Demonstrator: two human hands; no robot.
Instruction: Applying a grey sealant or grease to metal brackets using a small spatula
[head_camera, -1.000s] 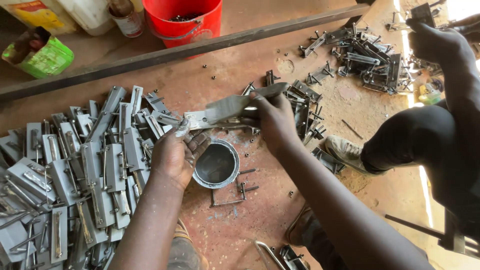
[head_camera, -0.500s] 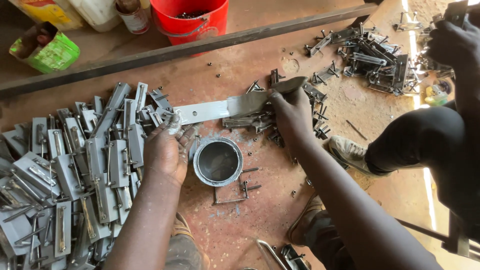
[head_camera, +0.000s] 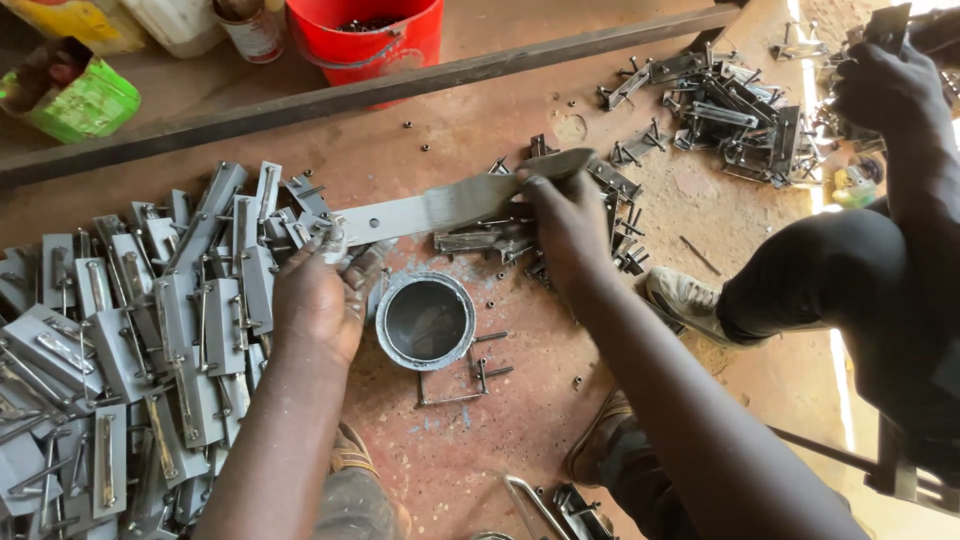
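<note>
Long flat metal strip (head_camera: 400, 213), grey, held level above the reddish ground between both hands. Left hand (head_camera: 318, 300) closed round the strip's left end, fingers curled under it, just over the edge of the pile of grey metal plates (head_camera: 120, 330). Right hand (head_camera: 570, 225) closed on a paintbrush (head_camera: 490, 195); its bristles lie flat on the strip's right half, which looks darker, as if wet.

Directly under the strip, between the wrists: small round tin (head_camera: 426, 320), open top, grey inside, standing upright on the ground. Loose bent rods and small bolts lie beside it.

Judgement on the stroke: keep the strip steady and level with the left hand, draw the brush along its length with the bristles flat, and stay over the tin so drips fall near it, not on the plates. Hold only the bare end, away from the wet part.

Further out: second pile of darker metal fittings (head_camera: 720, 110) at upper right. Long dark steel bar (head_camera: 360, 90) lying across the top, red bucket (head_camera: 365, 40) behind it, green container (head_camera: 75, 100) at upper left. Another person's hand (head_camera: 885, 85) at far right, holding a dark piece; their bent knee in dark cloth beneath it.

Versus half a second ago: strip sits at nearly the same angle, left hand unmoved. Right hand and brush are about where they were, over the right end. A second ago the strip was tilted more steeply and held closer in over the tin.
</note>
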